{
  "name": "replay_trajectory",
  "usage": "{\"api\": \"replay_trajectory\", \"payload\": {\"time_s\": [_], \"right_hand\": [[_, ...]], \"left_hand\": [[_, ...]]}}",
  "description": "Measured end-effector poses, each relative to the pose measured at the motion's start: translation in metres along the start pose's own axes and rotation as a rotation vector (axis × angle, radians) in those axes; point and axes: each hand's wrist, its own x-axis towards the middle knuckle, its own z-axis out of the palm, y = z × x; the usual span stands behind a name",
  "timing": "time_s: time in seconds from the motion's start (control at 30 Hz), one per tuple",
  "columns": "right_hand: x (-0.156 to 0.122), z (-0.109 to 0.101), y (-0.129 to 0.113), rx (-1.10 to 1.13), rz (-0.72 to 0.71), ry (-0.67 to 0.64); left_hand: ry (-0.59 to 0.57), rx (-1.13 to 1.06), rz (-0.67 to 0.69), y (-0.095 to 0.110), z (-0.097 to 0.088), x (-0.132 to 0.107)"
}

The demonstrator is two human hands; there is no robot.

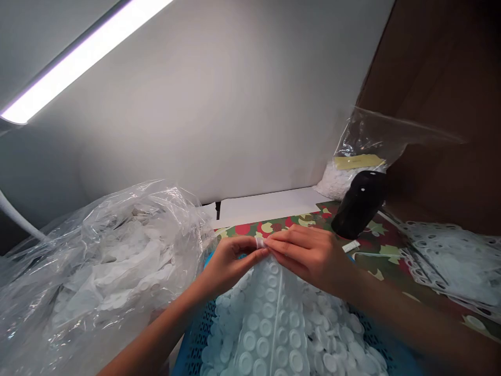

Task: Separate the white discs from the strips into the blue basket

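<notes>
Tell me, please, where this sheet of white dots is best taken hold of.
Take the sheet at its narrow top end, pinching from both sides as the left hand and right hand do: it tapers there, while lower down the dots spread over the blue tray.

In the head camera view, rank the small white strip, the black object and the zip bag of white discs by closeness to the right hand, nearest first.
From the right hand:
1. small white strip, just right of the hand.
2. black object, beyond it, to the right.
3. zip bag of white discs, farthest, behind the black object.
</notes>
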Motion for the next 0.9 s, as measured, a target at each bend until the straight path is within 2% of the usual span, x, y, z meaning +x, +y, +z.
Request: {"api": "replay_trajectory", "payload": {"time_s": [0.1,0.27,0.5,0.73,0.9], "right_hand": [[-0.0003,-0.0001,0.0005,0.028,0.014,-0.052],[-0.0027,0.0007,0.0032,0.052,0.073,-0.012],[-0.0043,0.0013,0.0062,0.004,0.029,-0.075],[-0.0029,0.0015,0.0085,0.177,0.105,-0.146],[-0.0048,0.0013,0.0076,0.040,0.066,-0.153]], "left_hand": [[0.004,0.107,0.001,0.0025,0.0006,-0.0019],[-0.010,0.102,0.107,0.0087,0.0039,-0.0032],[0.006,0.314,0.226,0.0066,0.0056,-0.0037],[0.017,0.414,0.240,0.0050,0.0047,-0.0048],[-0.012,0.438,0.254,0.0031,0.0054,-0.0049]]}}
